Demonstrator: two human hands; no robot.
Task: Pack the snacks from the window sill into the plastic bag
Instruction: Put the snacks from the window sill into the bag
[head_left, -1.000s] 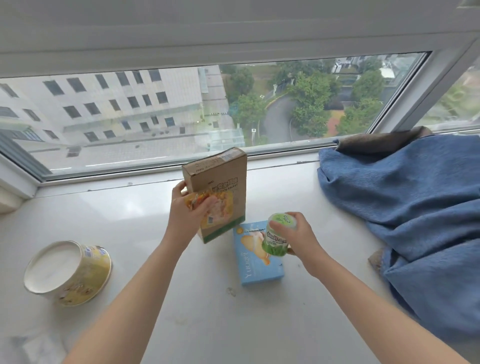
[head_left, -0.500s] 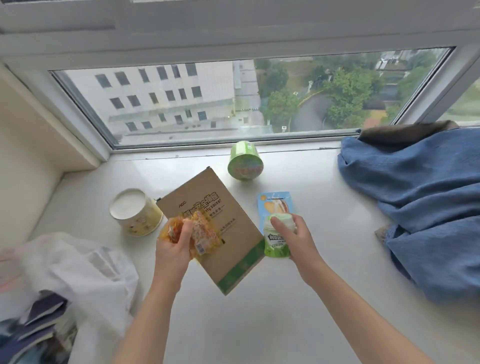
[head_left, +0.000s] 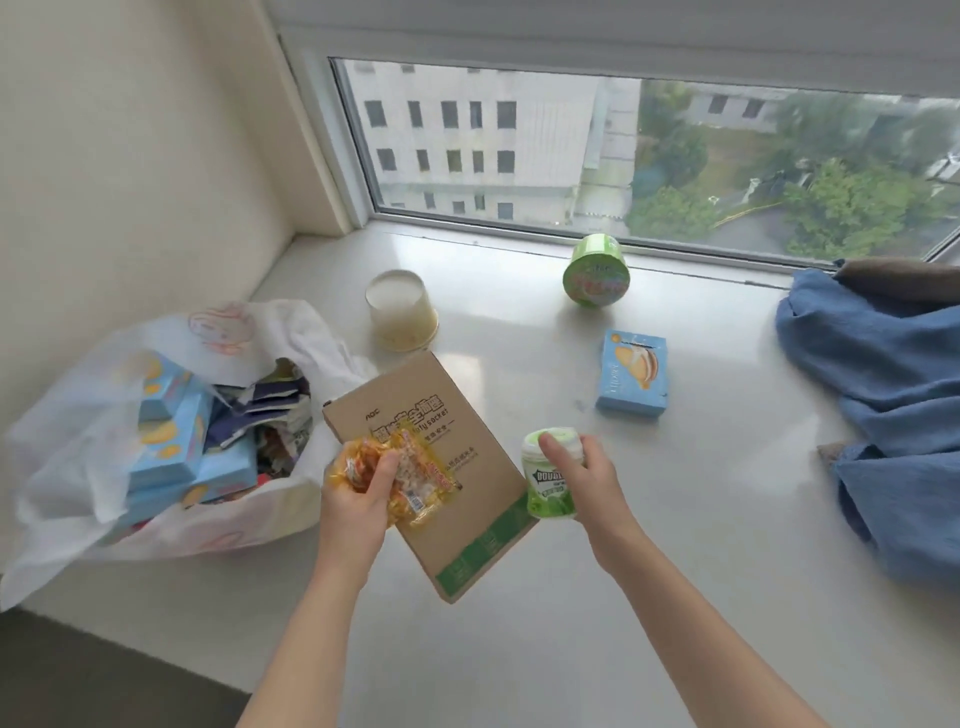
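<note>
Head view. Left hand (head_left: 358, 499) grips a flat brown cardboard box (head_left: 441, 467) together with crinkly yellow snack packets (head_left: 410, 478), thumb curled over the packets; box print reads "AOC" and "...ety socket", green band along its lower edge. Right hand (head_left: 587, 478) curls round a small green plastic bottle (head_left: 548, 488) with pale cap, label partly legible: "DOUBL...". Both are held just above the window sill (head_left: 675, 571), a smooth, glossy white slab.

Versus 0.5 s ago: view swung left; the white plastic bag (head_left: 104, 415) now shows whole, open, thin and translucent, holding light-blue cartons and dark wrappers. Box sits nearer the bag.

Still on the sill: blue carton (head_left: 631, 376) lying flat, writing unreadable; green round tub (head_left: 595, 273); cream-yellow tub (head_left: 402, 312) upside down. Rumpled blue cloth (head_left: 883, 374) at right.
</note>
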